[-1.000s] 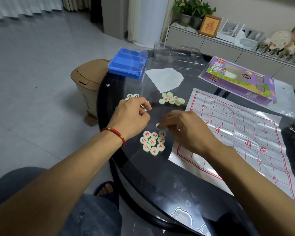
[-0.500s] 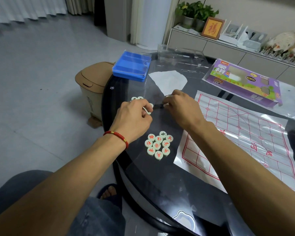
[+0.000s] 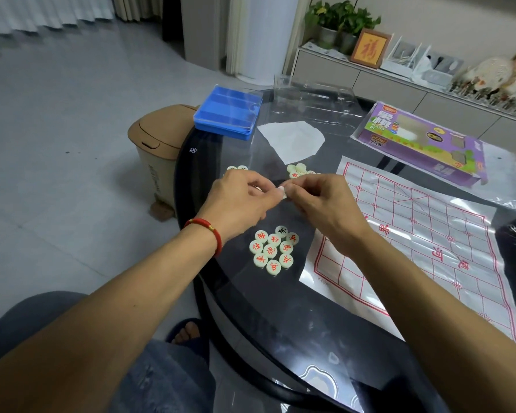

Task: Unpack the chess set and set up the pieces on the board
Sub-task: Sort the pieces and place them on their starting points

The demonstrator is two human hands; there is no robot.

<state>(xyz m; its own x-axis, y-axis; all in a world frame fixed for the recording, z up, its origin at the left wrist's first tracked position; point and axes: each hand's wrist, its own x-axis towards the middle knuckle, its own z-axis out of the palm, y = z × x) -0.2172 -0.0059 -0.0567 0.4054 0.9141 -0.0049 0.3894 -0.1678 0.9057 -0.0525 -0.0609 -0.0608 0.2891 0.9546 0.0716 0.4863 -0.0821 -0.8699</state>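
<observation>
Both hands meet above the dark glass table point(image 3: 251, 308): the left hand point(image 3: 239, 201) and right hand point(image 3: 325, 210) pinch one pale xiangqi piece point(image 3: 286, 190) between their fingertips. Left of the paper board point(image 3: 423, 239) lies a cluster of red-marked pieces point(image 3: 273, 250); beyond the board sits the purple box point(image 3: 423, 141).

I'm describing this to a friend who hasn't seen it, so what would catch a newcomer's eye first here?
First, the two hands meeting above the dark glass table: the left hand and right hand pinch a small pale piece between them. Just below them lies a tight cluster of pale round pieces with red characters. To the right spreads the red-lined board sheet, with no pieces on it.
</observation>
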